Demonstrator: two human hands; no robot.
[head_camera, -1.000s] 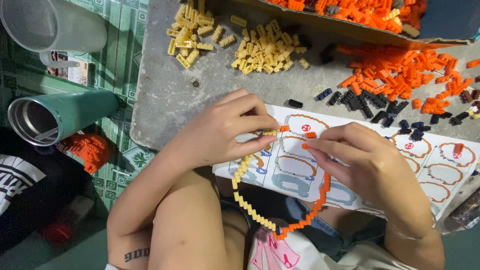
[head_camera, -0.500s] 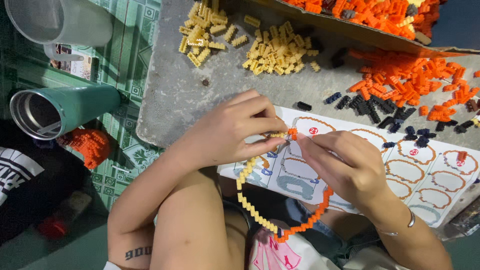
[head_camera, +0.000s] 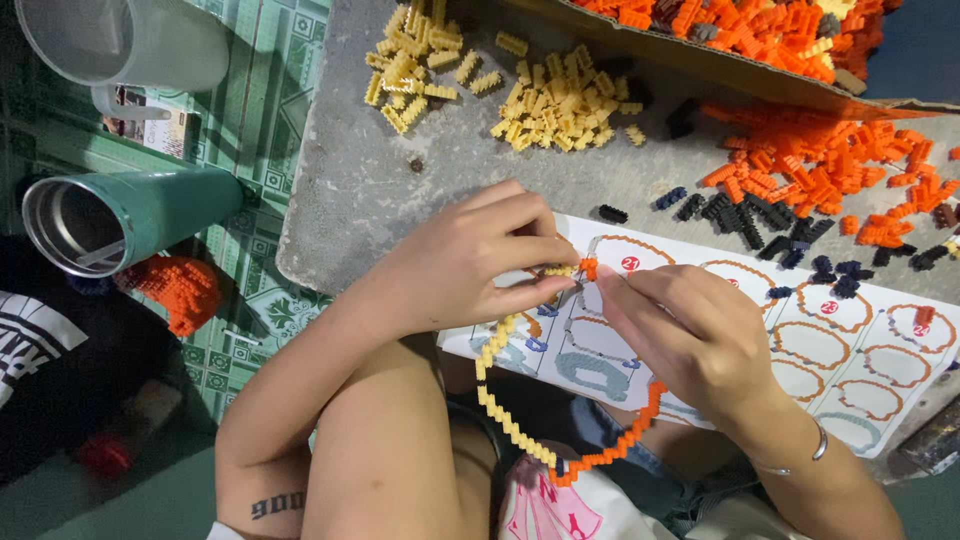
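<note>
**Two hands close a loop of tiny bricks above a printed guide**

A curved chain of small interlocking bricks (head_camera: 520, 425), yellow along one side and orange along the other, hangs in a loop between a person's two hands over the near edge of a grey tabletop (head_camera: 340, 190). The left hand (head_camera: 465, 260) pinches the yellow end of the chain between thumb and fingertips, while the right hand (head_camera: 690, 335) is closed around the orange end, its fingertips meeting the left's where a single orange piece sits at the join. Both hands are clenched on the chain; neither is free. Holding the loop up in the air, rather than flat, appears to let the two ends be brought together while the rest sags clear over the person's lap.

Directly beneath the hands lies an instruction sheet (head_camera: 850, 350) printed with a row of ring-shaped step drawings, placed where it can be read past the work. Beyond it the loose pieces are sorted by colour, seemingly so each can be picked out quickly: a scatter of dark bricks (head_camera: 750, 215) just above the sheet, a spread of orange bricks (head_camera: 820, 160) to the right, and two heaps of yellow bricks (head_camera: 545, 105) farther back. A cardboard tray (head_camera: 700, 55) filled with mixed orange pieces runs along the far edge.

Off the tabletop, on the green patterned floor (head_camera: 270, 110), stand an open teal tumbler (head_camera: 130, 215) and a clear plastic jug (head_camera: 130, 40), with an orange mesh bundle (head_camera: 170, 290) near the tumbler.
</note>
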